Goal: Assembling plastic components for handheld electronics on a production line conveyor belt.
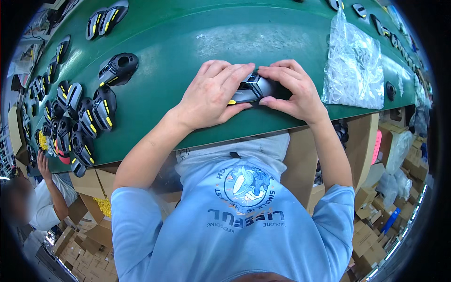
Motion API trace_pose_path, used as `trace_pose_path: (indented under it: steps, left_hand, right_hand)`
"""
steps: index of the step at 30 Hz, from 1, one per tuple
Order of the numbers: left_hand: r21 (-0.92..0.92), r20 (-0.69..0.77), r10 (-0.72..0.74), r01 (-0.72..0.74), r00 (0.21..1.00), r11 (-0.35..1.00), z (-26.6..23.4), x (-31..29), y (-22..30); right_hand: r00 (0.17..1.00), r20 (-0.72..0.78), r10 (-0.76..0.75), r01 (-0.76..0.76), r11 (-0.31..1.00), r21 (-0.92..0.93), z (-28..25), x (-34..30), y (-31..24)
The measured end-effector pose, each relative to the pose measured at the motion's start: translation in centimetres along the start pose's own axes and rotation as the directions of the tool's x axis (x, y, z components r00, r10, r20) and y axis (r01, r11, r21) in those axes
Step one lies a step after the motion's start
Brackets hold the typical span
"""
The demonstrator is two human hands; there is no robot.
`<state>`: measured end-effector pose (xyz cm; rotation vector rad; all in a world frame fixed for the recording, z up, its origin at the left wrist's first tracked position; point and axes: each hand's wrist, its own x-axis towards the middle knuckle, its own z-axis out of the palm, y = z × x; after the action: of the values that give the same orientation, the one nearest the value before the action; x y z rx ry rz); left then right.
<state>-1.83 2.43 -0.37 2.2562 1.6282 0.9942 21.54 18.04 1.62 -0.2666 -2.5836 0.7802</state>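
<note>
Close to the table's near edge, both my hands grip one black-and-grey moulded plastic part [253, 89] with a yellow strip on it. My left hand [213, 94] wraps its left end, fingers over the top and thumb along the near side. On the right end, my right hand [293, 89] closes with fingertips above and thumb below. Palms and fingers hide much of the part's two ends. To the right of my right hand lies a clear plastic bag [354, 66] full of small whitish translucent pieces.
A similar black part [118, 69] lies left on the green table [164, 51], with several more heaped [80, 113] beyond it. At far left a co-worker's hand [43, 164] touches small yellow pieces [43, 141]. Cardboard boxes [300, 160] stand below the near edge.
</note>
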Motion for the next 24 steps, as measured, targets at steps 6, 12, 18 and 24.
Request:
trace_pose_path:
  steps: [6, 12, 18, 24]
  left_hand:
    - [-0.030, 0.003, -0.002, 0.002, 1.000, 1.000, 0.0, -0.2, 0.0]
    - [-0.044, 0.010, -0.003, 0.003, 1.000, 0.999, 0.3, -0.4, 0.2]
    - [-0.067, 0.018, -0.003, 0.004, 1.000, 0.998, 0.5, -0.1, 0.1]
    - [-0.013, 0.027, -0.017, 0.017, 0.999, 1.000, -1.1, -0.3, 0.1]
  right_hand:
    - [0.996, -0.061, 0.065, -0.060, 0.995, 0.084, -0.3, -0.6, 0.0]
    - [0.997, 0.083, 0.006, -0.006, 1.000, 0.006, -0.6, -0.1, 0.6]
    - [0.996, 0.062, 0.066, -0.063, 0.996, -0.056, -0.2, -1.0, 0.8]
    - [0.997, 0.064, 0.042, -0.033, 0.990, -0.137, 0.0, -0.3, 0.0]
